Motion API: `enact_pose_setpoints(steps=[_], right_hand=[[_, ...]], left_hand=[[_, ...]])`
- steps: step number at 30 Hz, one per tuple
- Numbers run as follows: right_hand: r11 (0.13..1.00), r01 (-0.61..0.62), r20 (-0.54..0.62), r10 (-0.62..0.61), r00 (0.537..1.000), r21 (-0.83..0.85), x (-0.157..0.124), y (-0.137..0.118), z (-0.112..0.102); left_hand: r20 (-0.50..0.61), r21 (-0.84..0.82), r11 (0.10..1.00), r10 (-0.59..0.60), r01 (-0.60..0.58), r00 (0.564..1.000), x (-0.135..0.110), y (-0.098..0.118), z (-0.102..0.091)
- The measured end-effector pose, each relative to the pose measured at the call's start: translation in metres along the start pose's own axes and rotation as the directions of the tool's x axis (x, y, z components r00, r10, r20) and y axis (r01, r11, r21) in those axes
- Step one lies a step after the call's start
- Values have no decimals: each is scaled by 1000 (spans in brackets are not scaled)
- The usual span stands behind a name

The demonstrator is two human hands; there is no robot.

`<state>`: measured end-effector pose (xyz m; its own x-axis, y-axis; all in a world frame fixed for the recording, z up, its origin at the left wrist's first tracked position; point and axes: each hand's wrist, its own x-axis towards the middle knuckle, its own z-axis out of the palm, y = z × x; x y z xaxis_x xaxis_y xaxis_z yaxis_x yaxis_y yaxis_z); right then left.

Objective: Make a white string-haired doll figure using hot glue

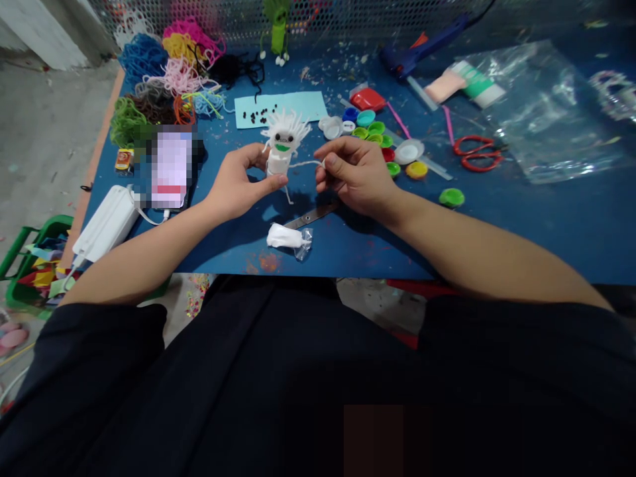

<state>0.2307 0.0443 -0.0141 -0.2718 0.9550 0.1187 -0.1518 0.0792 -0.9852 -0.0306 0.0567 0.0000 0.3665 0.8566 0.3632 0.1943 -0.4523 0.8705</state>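
The string arm might tear loose if the right hand, pinching its end, tugs too hard — the left hand, thumb and fingers closed round its body, holds the doll above the table, face to camera, long axis near upright, head uppermost.

One white doll in left fingers, one phone farther left; right of right fingers, one red scissors, two pink sticks.
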Motion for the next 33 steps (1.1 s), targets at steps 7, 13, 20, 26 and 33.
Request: enact_pose_setpoints(steps=[7,13,20,26,33], right_hand=[[998,65,13,-66,998,12,6,11,-2],[999,22,66,-24,998,31,6,12,-7],[999,-1,65,-2,998,50,6,7,-4],[999,30,67,-31,997,11,7,12,-7],[998,59,69,-58,996,-13,10,12,-8]], left_hand=[[18,94,996,-6,4,1000,-2,3,1],[47,143,989,20,-27,999,-3,1,0],[59,186,982,21,-31,998,-3,-1,0],[69,206,978,8,-22,998,-2,-4,2],[80,237,971,-14,-6,997,-1,-7,2]])
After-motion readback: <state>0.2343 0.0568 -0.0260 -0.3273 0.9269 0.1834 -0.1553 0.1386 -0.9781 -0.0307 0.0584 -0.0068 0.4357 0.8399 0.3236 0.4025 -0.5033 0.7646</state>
